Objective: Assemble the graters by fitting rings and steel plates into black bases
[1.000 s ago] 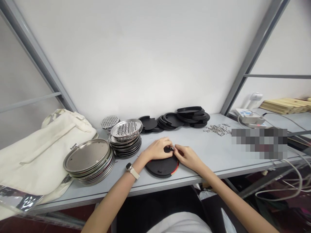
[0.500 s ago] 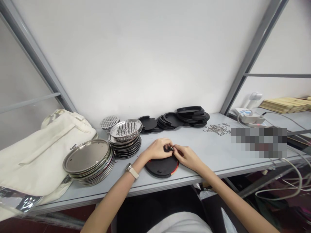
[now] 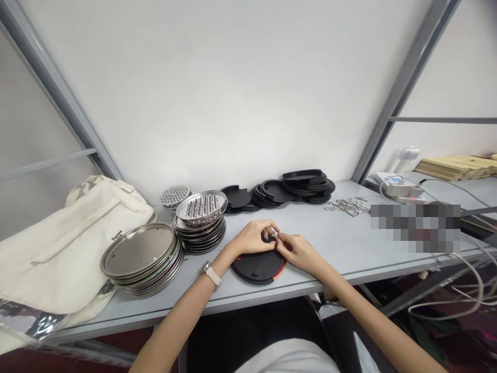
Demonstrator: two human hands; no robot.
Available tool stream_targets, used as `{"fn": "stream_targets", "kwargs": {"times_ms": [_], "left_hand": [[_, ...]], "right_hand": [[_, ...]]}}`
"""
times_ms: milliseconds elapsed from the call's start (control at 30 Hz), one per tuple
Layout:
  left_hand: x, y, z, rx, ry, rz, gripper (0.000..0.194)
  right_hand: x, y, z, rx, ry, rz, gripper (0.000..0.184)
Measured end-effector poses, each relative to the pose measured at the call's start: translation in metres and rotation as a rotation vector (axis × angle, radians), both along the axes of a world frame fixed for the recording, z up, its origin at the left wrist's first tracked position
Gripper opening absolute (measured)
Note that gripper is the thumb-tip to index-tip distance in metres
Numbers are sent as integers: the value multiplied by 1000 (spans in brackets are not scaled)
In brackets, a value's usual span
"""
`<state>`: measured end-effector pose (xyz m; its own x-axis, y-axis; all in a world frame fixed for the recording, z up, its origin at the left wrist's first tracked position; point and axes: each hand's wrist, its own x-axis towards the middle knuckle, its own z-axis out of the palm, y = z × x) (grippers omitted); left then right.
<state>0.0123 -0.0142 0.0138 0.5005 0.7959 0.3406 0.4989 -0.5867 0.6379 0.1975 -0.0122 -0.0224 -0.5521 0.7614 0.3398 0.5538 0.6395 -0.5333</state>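
Note:
A black round disc [image 3: 256,267] with a red and yellow strip along its right edge lies flat near the table's front edge. My left hand [image 3: 254,238] rests over its far left part, fingers curled, thumb and fingertips closed at the far rim. From the right, my right hand [image 3: 297,251] pinches at the same spot, fingertips touching those of the left. Between them glints a small metal piece [image 3: 274,237], mostly hidden, so its exact shape is unclear. A small dark slot or tab shows on the disc's near side.
Left of my hands stand a stack of round metal plates [image 3: 140,251] and a stack topped by a round grater [image 3: 204,206]. Black discs [image 3: 277,191] line the wall. Loose metal hooks [image 3: 347,207] lie at right, a cream cloth bag [image 3: 73,243] far left.
Both hands stay at the disc's far rim. Their fingertips shift slightly around the small metal piece, the left index finger lifting a little. The disc keeps its place.

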Motion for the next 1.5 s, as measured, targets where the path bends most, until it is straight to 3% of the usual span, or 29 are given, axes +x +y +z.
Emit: {"fn": "stream_targets", "kwargs": {"times_ms": [1500], "left_hand": [[-2,3,-7,-3,-45,-27,32]], "right_hand": [[1,1,3,-39,26,19,22]]}}
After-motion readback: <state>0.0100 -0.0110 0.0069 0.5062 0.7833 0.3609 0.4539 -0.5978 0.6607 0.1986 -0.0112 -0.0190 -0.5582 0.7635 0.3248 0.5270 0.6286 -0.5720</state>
